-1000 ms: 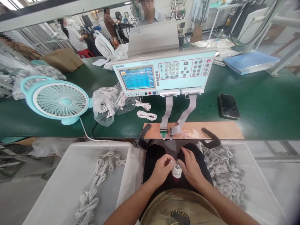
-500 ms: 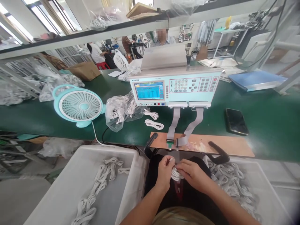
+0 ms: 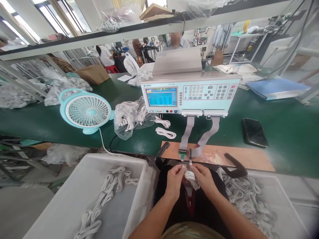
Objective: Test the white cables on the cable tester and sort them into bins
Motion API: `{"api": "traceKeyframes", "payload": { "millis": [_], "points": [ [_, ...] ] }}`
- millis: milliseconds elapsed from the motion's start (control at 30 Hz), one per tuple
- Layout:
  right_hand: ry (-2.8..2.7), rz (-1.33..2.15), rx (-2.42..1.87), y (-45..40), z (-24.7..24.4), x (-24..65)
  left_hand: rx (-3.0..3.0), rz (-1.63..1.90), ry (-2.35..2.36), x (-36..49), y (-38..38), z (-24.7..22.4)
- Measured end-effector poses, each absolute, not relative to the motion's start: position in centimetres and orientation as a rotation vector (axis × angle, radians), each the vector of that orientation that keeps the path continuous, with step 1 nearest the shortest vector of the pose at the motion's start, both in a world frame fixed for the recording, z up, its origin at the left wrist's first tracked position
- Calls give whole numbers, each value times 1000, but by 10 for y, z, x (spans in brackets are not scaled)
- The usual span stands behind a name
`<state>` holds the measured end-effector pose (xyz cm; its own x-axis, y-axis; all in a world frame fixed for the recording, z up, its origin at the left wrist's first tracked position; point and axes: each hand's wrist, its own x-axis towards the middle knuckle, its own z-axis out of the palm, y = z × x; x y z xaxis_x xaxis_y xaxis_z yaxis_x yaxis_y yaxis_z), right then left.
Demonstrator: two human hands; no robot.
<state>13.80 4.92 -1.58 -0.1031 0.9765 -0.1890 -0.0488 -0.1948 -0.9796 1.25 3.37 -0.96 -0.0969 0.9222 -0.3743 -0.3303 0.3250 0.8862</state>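
Note:
A coiled white cable (image 3: 190,176) hangs between my hands, below the edge of the wooden board (image 3: 239,156). My left hand (image 3: 175,177) pinches one end of it, just under the green connector board (image 3: 182,155). The fingers of my right hand (image 3: 202,176) are closed on its other end, at the small metal plug beneath the right ribbon connector (image 3: 190,153). Whether that plug is fully seated cannot be made out. Two grey ribbon cables (image 3: 187,132) run up to a light-blue tester (image 3: 189,96) with a lit screen.
White bins with coiled cables stand at the left (image 3: 84,159) and right (image 3: 286,199). On the green table (image 3: 134,146) are a fan (image 3: 91,112), a bag of cables (image 3: 128,119), two loose coils and a phone (image 3: 254,132). A person (image 3: 175,41) sits behind the tester.
My right hand has moved up and left to the right ribbon connector with a cable end. The coil now hangs lower and more to the right. The view has shifted slightly.

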Motion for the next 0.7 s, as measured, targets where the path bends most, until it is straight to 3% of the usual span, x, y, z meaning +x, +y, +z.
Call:
{"api": "traceKeyframes", "payload": {
  "millis": [333, 700],
  "points": [
    [-757, 1616, -1237, 51, -1, 125, 1161, 926, 1131, -18, 49, -7],
    [-785, 1576, -1225, 54, -15, 127, 1002, 1202, 1290, -2, 52, -11]
  ]
}}
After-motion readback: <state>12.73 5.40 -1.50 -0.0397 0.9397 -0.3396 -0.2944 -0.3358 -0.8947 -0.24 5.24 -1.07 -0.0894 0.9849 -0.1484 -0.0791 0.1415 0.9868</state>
